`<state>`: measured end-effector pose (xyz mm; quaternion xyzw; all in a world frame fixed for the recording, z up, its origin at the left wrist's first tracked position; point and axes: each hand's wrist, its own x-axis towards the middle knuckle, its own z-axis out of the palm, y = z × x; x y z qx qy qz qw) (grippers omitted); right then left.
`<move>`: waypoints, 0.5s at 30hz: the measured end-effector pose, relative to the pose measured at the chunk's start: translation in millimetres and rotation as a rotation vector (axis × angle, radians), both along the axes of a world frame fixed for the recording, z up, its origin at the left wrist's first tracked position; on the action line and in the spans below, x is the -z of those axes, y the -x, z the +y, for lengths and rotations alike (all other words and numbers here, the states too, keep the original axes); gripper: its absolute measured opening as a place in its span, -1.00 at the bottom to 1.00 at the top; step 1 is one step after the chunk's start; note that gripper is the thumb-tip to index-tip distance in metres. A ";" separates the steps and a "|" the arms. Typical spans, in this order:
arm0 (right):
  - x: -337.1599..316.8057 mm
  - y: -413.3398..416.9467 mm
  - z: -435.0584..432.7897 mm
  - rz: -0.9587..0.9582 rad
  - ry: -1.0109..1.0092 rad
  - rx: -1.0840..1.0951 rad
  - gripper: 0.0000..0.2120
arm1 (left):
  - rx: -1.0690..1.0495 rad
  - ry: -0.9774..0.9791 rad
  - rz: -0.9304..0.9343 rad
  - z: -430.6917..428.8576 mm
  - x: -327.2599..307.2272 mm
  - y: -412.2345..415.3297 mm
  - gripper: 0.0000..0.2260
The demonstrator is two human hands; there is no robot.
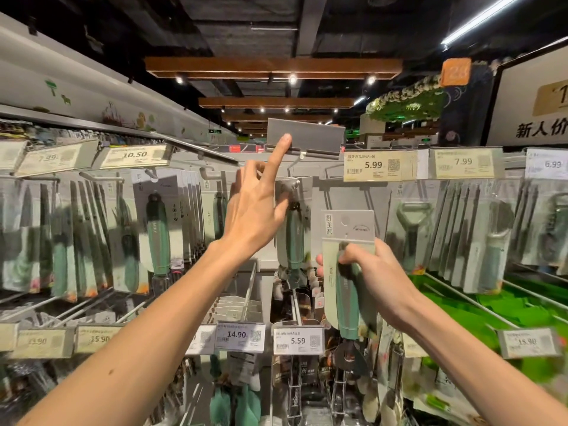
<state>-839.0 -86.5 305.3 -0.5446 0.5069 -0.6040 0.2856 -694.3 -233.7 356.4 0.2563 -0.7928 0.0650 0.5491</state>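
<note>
Our right hand (378, 278) is curled tight around a pack (347, 229) with a green-handled kitchen tool inside. We hold it up in front of the rack, a bit lower than the row of hanging packs and just to the right of one of them. Its gray card top sticks up above our fingers. Our left hand (255, 210) is up higher. Its pointing finger (281, 152) is straight and touches the bottom edge of a gray tag flap (310, 138), which is tipped up. The other fingers are bent and hold nothing, and the thumb sits by the top of the hanging pack (293, 241). That pack hangs on a metal hook (296, 182) and has the same green handle as ours. Right of the flap is a price tag (373, 165) that says 5.99. Under the hanging pack is a lower tag (297, 340) that says 5.59. More packs with green tools hang on the left side (158, 229), and peelers (412, 222) hang on the right.
</note>
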 end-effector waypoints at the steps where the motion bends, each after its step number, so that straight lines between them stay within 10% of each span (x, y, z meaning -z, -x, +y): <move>1: -1.7 -1.4 -2.6 -0.007 0.007 0.010 -0.79 | 0.022 -0.003 -0.005 2.3 -1.0 -3.2 -0.21; 6: -16.1 -10.5 -19.0 0.061 0.128 0.081 -0.87 | 0.309 -0.216 -0.057 21.5 -7.2 -20.2 -0.47; 15: -34.7 -19.6 -46.5 0.066 0.166 0.076 -0.86 | 0.281 -0.218 -0.098 23.8 -8.1 -16.6 -0.18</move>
